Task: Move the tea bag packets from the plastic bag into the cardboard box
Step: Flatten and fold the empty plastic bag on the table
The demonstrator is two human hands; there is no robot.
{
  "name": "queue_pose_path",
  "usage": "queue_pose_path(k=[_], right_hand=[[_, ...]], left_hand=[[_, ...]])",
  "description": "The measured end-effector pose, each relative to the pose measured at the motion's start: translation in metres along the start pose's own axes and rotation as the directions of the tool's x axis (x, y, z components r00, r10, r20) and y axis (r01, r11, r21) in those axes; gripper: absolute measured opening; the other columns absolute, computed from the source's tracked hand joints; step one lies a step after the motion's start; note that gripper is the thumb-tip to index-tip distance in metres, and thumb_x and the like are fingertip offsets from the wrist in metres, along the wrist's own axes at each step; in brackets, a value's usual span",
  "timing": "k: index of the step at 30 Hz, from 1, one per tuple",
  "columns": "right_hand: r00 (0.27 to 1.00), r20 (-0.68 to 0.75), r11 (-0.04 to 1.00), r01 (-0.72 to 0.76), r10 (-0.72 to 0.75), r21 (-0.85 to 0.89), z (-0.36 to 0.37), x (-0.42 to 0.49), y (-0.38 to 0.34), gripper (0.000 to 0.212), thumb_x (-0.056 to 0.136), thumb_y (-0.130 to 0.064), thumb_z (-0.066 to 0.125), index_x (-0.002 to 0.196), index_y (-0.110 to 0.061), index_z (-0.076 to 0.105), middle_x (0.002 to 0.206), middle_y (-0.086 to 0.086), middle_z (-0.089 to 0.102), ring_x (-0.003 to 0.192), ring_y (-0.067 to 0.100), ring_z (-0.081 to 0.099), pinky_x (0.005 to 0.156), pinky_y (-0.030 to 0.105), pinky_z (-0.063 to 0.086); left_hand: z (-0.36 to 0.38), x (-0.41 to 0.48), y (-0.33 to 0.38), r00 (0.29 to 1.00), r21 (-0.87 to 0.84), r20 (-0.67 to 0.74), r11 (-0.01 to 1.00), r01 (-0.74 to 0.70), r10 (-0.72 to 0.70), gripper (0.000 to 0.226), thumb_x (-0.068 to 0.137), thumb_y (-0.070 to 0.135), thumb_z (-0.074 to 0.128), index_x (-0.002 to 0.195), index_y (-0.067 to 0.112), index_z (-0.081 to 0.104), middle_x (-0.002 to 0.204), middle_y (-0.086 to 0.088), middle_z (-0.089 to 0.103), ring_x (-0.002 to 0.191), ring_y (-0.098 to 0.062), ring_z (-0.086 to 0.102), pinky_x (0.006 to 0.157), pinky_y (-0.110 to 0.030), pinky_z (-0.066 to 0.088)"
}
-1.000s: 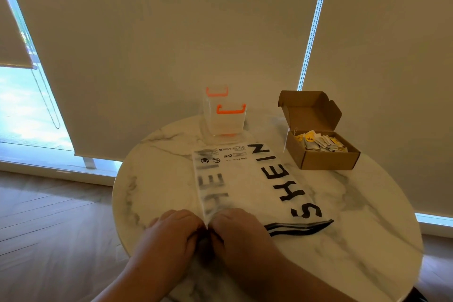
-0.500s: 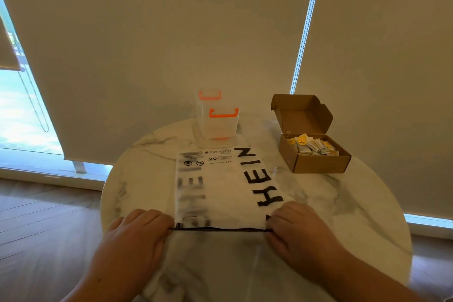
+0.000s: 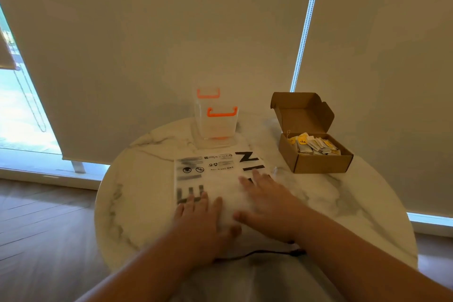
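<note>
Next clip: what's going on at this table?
A person has both hands laid flat on a frosted plastic bag on a round marble table. The left hand is near the bag's near edge and the right hand is on its middle. To the right, the cardboard box stands open with tea bag packets inside. The bag looks flat, with no packets showing. A clear container with orange handles stands behind it.

table (image 3: 331,203): glossy marble | bag (image 3: 220,174): frosted plastic | box (image 3: 323,163): matt brown cardboard | floor (image 3: 49,228): wood
</note>
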State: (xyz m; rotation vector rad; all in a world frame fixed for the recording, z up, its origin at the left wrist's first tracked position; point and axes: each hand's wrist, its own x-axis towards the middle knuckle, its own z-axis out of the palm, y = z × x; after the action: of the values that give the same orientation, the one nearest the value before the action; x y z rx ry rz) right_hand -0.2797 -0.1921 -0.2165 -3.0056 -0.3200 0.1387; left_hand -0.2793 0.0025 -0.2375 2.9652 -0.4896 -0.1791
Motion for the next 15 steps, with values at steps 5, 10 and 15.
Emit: queue_pose_path(k=[5,10,15], right_hand=[[0.996,0.052,0.998,-0.069,0.069,-0.013,0.031,0.01,0.003,0.107,0.059,-0.094,-0.002,0.152,-0.042,-0.011,0.163,0.004,-0.013,0.15,0.024,-0.014,0.121,0.047,-0.004],[0.994,0.036,0.994,-0.105,0.106,-0.025,0.034,0.018,0.005,0.096,0.072,-0.091,0.012,0.152,-0.043,-0.009,0.164,0.003,-0.01,0.15,0.024,-0.012,0.12,0.049,-0.004],[0.998,0.002,0.989,-0.062,0.062,0.136,0.017,0.004,0.016,0.088,0.085,-0.078,0.036,0.156,-0.035,0.005,0.164,0.003,-0.005,0.15,0.019,-0.009,0.122,0.039,0.0]], left_hand=[[0.014,0.011,-0.01,0.997,0.081,-0.058,0.995,-0.051,0.055,0.092,0.075,0.082,0.007,0.154,0.034,-0.001,0.164,-0.006,-0.004,0.15,-0.028,-0.008,0.121,-0.048,0.0],[0.013,0.023,-0.02,0.995,0.097,-0.028,0.991,-0.091,0.095,0.105,0.066,0.094,0.009,0.153,0.038,-0.004,0.163,-0.002,-0.011,0.149,-0.024,-0.013,0.121,-0.046,-0.002],[0.009,0.013,-0.036,0.974,-0.015,-0.152,0.985,-0.173,0.169,0.103,0.067,0.094,0.014,0.154,0.038,0.007,0.16,0.008,-0.011,0.15,-0.024,-0.011,0.121,-0.048,-0.001]])
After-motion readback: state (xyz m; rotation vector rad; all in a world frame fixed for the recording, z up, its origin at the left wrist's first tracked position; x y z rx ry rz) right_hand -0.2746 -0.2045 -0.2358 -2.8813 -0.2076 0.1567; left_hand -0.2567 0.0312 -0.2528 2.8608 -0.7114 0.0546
